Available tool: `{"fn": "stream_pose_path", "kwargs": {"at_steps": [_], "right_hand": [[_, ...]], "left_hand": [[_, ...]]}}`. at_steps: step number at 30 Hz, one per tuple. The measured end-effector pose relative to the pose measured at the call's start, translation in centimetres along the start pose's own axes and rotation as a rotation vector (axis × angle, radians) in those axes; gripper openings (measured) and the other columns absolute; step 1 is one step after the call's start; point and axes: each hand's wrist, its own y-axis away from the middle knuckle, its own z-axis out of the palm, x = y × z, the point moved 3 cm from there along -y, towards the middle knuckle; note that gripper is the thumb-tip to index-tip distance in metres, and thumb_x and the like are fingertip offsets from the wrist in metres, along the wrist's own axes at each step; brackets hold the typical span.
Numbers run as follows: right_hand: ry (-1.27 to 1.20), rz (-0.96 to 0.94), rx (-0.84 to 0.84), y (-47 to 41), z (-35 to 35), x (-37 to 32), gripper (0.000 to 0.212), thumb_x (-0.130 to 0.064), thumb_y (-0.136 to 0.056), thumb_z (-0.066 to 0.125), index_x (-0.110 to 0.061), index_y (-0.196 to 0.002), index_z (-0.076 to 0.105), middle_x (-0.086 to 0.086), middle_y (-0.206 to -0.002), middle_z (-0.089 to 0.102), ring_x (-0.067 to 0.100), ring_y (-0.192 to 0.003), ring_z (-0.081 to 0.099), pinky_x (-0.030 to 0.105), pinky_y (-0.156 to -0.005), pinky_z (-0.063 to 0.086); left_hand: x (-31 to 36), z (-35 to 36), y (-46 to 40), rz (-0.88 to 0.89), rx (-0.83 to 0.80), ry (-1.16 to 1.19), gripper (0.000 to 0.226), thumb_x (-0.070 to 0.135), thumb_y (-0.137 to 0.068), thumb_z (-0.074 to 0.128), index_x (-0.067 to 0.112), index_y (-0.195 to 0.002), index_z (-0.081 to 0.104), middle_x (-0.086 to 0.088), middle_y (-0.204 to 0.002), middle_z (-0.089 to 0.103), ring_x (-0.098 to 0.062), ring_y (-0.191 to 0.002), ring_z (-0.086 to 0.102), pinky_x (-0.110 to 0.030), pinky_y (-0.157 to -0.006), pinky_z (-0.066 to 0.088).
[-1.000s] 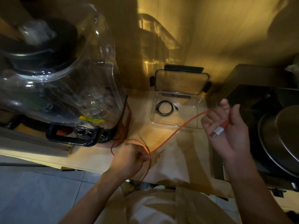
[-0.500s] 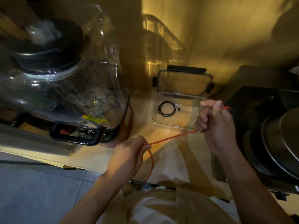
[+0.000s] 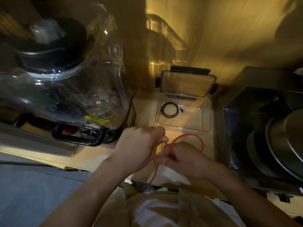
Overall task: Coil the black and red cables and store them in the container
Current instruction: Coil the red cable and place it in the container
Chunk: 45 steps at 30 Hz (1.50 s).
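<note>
The red cable (image 3: 186,135), stretched taut between the hands a moment ago, now forms its first round loop above the counter (image 3: 144,110); coiling has begun. The right hand (image 3: 185,158) pinches the loop closed while the left hand (image 3: 139,145) feeds slack with closed fingers. The thin, limp black cable (image 3: 170,109) lies coiled in the clear, rigid container (image 3: 207,118).

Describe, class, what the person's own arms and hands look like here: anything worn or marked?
Both forearms are bare: no sleeves, gloves, watch or rings visible on the left hand or right hand. A light, cream-coloured garment covers the torso below.
</note>
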Motion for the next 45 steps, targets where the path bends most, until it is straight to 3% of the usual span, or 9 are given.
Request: {"fn": "stream_pose_path", "kwargs": {"at_steps": [4, 7, 11, 18, 25, 28, 33, 38, 45], "right_hand": [[-0.323, -0.017, -0.207, 1.1, 0.5, -1.3, 0.054, -0.051, -0.1, 0.039, -0.022, -0.058, 0.056, 0.001, -0.053, 0.052, 0.015, -0.05, 0.049, 0.04, -0.064, 0.05], [-0.765, -0.162, -0.411, 2.3, 0.0, -2.6, 0.065, -0.049, -0.102, 0.039, 0.0, -0.06, 0.05, 0.007, -0.046, 0.037, 0.01, -0.041, 0.036, 0.027, -0.047, 0.035], [-1.383, -0.416, -0.597, 3.2, -1.4, -4.2, 0.065, -0.044, -0.102, 0.041, 0.0, -0.054, 0.036, 0.009, -0.04, 0.023, 0.013, -0.033, 0.024, 0.024, -0.039, 0.023], [-1.712, -0.646, -0.18, 3.5, -5.0, -3.8, 0.063, -0.04, -0.104, 0.037, -0.009, -0.049, 0.037, 0.004, -0.038, 0.017, 0.016, -0.031, 0.017, 0.025, -0.037, 0.012], [-1.769, -0.679, 0.27, 4.1, -10.0, 0.0, 0.057, -0.041, -0.102, 0.036, -0.008, -0.059, 0.053, -0.001, -0.044, 0.028, 0.013, -0.038, 0.027, 0.022, -0.039, 0.022], [-1.7, -0.612, 0.388, 3.9, -9.6, 0.9, 0.055, -0.043, -0.1, 0.04, -0.012, -0.058, 0.053, -0.002, -0.044, 0.025, 0.012, -0.038, 0.026, 0.02, -0.039, 0.025], [-1.655, -0.59, 0.452, 3.7, -10.0, 1.4, 0.054, -0.044, -0.1, 0.037, -0.015, -0.057, 0.052, -0.003, -0.043, 0.024, 0.011, -0.037, 0.026, 0.019, -0.038, 0.027], [-1.58, -0.516, 0.535, 3.4, -9.9, 1.1, 0.055, -0.045, -0.1, 0.033, -0.017, -0.056, 0.05, -0.003, -0.042, 0.021, 0.012, -0.037, 0.022, 0.022, -0.039, 0.02], [-1.504, -0.451, 0.605, 3.2, -10.3, 0.9, 0.058, -0.046, -0.102, 0.025, -0.018, -0.057, 0.047, -0.006, -0.041, 0.026, 0.009, -0.036, 0.024, 0.018, -0.038, 0.025]], "left_hand": [[-0.2, -0.2, -1.1, 0.112, -0.064, 0.104, 0.03, 0.042, -0.099, 0.039, 0.024, -0.082, 0.055, 0.009, -0.072, 0.059, -0.015, -0.072, 0.052, -0.031, -0.066, 0.035], [0.0, 0.1, -1.2, 0.038, -0.06, 0.401, 0.029, 0.043, -0.1, 0.038, 0.03, -0.081, 0.055, 0.017, -0.075, 0.056, -0.004, -0.076, 0.051, -0.039, -0.075, 0.042], [0.4, 0.9, -1.0, -0.1, 0.005, 0.761, 0.037, 0.045, -0.099, 0.04, 0.02, -0.078, 0.057, 0.006, -0.071, 0.058, -0.007, -0.068, 0.057, -0.025, -0.066, 0.045], [-1.3, 4.6, 0.9, -0.334, -0.014, 0.884, 0.021, 0.024, -0.098, 0.056, 0.01, -0.082, 0.056, -0.013, -0.067, 0.052, -0.029, -0.063, 0.05, -0.036, -0.06, 0.043], [-3.6, 7.0, 4.5, -0.465, -0.024, 0.808, 0.027, 0.04, -0.094, 0.059, 0.017, -0.08, 0.062, -0.008, -0.07, 0.054, -0.005, -0.062, 0.048, -0.023, -0.06, 0.043], [-3.5, 6.6, 5.1, -0.451, -0.011, 0.731, 0.025, 0.044, -0.094, 0.057, 0.023, -0.084, 0.065, -0.006, -0.07, 0.059, -0.014, -0.062, 0.052, -0.029, -0.06, 0.043], [-3.6, 6.0, 6.5, -0.474, 0.083, 0.668, 0.013, 0.042, -0.092, 0.061, 0.029, -0.095, 0.064, 0.0, -0.063, 0.053, -0.013, -0.057, 0.052, -0.035, -0.055, 0.043], [-2.5, 5.3, 6.0, -0.374, 0.095, 0.568, 0.007, 0.026, -0.092, 0.064, 0.022, -0.088, 0.068, 0.025, -0.077, 0.062, 0.001, -0.069, 0.059, -0.014, -0.061, 0.043], [-2.2, 4.9, 4.5, -0.265, 0.003, 0.307, 0.024, 0.045, -0.097, 0.048, 0.029, -0.093, 0.065, 0.013, -0.086, 0.067, -0.006, -0.078, 0.064, -0.026, -0.066, 0.05]]}}
